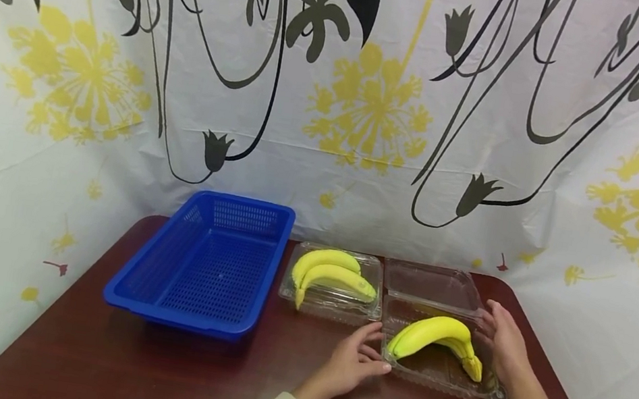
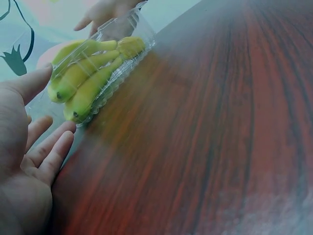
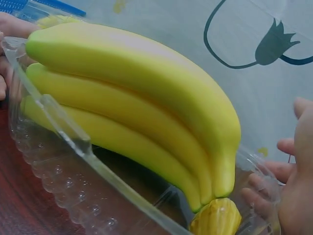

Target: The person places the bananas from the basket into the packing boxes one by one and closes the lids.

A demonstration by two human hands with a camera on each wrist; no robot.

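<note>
A bunch of bananas (image 1: 431,332) lies in a clear plastic clamshell box (image 1: 435,381) on the right of the table, its lid (image 1: 431,285) folded back toward the wall. My left hand (image 1: 346,367) is at the box's left side, thumb and fingers spread around the front corner. At the right side, my right hand (image 1: 509,345) has its fingers extended along the wall of the box. In the right wrist view, the banana bunch (image 3: 132,93) shows several fruits joined at a brownish-yellow stem, between the two hands.
Left of that box, a second clear box (image 1: 374,270) holds another bunch of bananas (image 1: 329,270). A blue perforated basket (image 1: 186,318) stands further left on the dark red-brown table (image 1: 149,366). Behind hangs a white patterned sheet (image 1: 282,119).
</note>
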